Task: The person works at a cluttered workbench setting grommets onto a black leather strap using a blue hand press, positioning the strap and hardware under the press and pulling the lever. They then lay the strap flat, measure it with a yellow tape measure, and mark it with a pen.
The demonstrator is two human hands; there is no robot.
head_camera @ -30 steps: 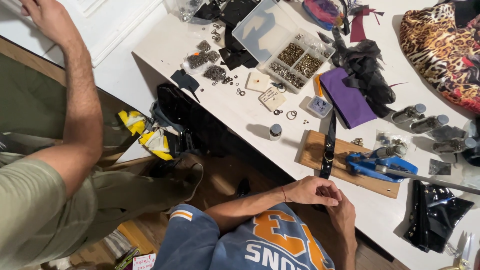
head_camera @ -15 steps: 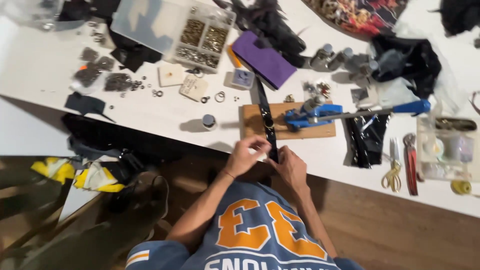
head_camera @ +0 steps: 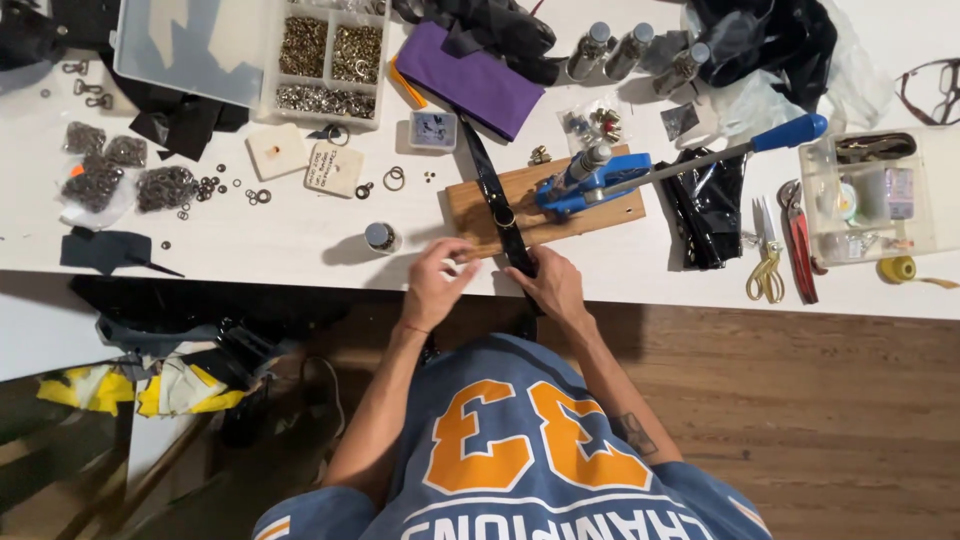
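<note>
The right hand (head_camera: 552, 284) pinches the black strap (head_camera: 497, 200) at the table edge (head_camera: 300, 255); the strap runs up across the wooden board (head_camera: 480, 205), beside the blue press (head_camera: 600, 175). The left hand (head_camera: 437, 280) sits half curled beside the strap; what its fingertips grasp cannot be told. A small jar (head_camera: 379, 236) stands near.
</note>
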